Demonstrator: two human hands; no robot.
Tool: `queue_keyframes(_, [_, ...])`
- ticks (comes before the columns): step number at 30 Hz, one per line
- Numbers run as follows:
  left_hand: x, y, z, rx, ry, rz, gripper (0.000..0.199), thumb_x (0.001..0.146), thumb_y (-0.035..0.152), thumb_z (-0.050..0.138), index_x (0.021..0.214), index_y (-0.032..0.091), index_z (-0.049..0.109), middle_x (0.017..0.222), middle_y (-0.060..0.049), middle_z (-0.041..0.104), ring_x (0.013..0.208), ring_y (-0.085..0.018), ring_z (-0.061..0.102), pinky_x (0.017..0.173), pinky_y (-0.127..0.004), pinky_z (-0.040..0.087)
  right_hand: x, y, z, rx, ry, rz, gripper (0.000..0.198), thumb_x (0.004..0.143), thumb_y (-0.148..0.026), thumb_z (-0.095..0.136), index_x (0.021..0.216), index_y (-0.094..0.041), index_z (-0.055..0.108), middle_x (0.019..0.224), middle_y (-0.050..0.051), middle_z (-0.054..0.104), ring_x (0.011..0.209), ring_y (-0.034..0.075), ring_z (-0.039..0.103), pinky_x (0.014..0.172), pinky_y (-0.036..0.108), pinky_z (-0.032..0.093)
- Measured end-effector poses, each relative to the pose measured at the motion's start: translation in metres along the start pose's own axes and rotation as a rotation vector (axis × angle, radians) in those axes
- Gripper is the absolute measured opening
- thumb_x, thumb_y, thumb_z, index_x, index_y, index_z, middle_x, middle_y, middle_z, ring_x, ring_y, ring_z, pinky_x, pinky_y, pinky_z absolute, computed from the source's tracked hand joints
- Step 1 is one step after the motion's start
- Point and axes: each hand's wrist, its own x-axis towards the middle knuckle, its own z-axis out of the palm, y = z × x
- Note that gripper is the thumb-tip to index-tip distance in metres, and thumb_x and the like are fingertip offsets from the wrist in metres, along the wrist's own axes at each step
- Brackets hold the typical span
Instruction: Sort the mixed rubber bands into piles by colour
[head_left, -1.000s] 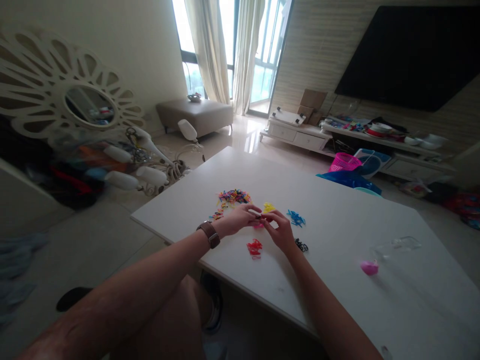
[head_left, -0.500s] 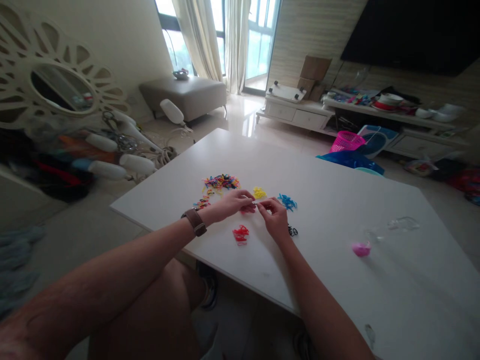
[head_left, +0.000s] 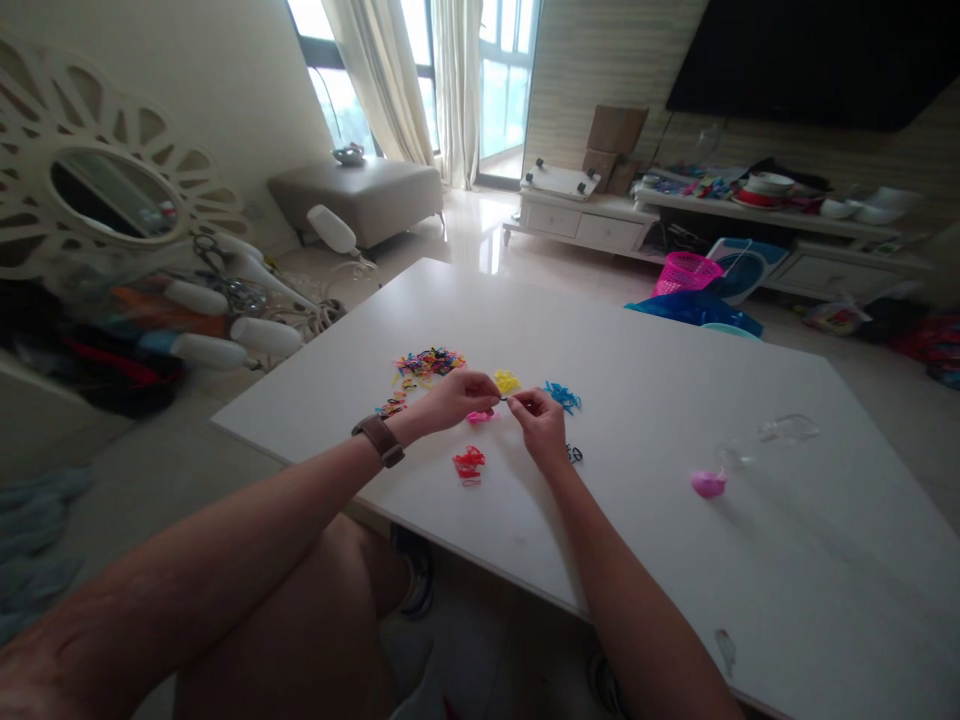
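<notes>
My left hand (head_left: 469, 398) and my right hand (head_left: 538, 415) meet above the white table (head_left: 645, 560), fingertips pinched on a small black rubber band (head_left: 504, 399) between them. Around them lie sorted piles of small rubber bands: yellow bands (head_left: 508, 381) just behind the fingers, blue bands (head_left: 562, 396) beyond my right hand, and red bands (head_left: 469, 463) nearer me. Pink bands (head_left: 480, 417) show partly under my left hand. Black bands (head_left: 574, 454) are partly hidden by my right wrist. A larger mixed heap of bands (head_left: 431, 362) sits behind my left hand.
Loose multicoloured bands (head_left: 392, 403) are strewn left of my left wrist. On the table's right side are a pink object (head_left: 708, 484) and a clear plastic item (head_left: 787, 429). Beyond the table's far right edge stand a pink basket (head_left: 686, 274) and a blue bag (head_left: 694, 312).
The view has shifted slightly, so everything sits a little further left. My left fingers have closed in nearer the right ones, and more of the pink pile shows beneath them.
</notes>
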Motion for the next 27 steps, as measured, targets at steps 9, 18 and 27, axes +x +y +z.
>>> queue_keyframes(9, [0.006,-0.002,0.000,0.069,0.059,-0.039,0.013,0.076,0.023,0.068,0.077,0.011,0.071,0.070,-0.006,0.070,0.062,-0.012,0.060,0.058,-0.022,0.045,0.000,0.004,0.000,-0.004,-0.043,0.007,0.019,0.082,-0.036,0.067,0.074,-0.019,0.063,0.073,-0.001,0.058,0.068,0.014,0.054,0.065,0.027,0.043])
queue_keyframes(18, [0.003,-0.004,-0.031,-0.016,0.166,-0.087,0.007,0.073,0.020,0.068,0.072,0.013,0.067,0.066,-0.004,0.069,0.065,-0.015,0.066,0.063,-0.024,0.049,0.008,0.002,-0.012,-0.001,0.042,-0.003,0.017,0.083,-0.035,0.067,0.077,-0.019,0.063,0.073,-0.002,0.055,0.069,0.014,0.051,0.067,0.028,0.041])
queue_keyframes(27, [0.002,0.006,-0.017,0.041,0.097,-0.035,0.009,0.074,0.022,0.067,0.074,0.012,0.068,0.067,-0.004,0.068,0.062,-0.013,0.062,0.060,-0.023,0.046,0.002,0.001,-0.007,0.028,-0.015,-0.021,0.016,0.084,-0.033,0.066,0.077,-0.020,0.061,0.076,-0.002,0.054,0.072,0.014,0.051,0.069,0.028,0.041])
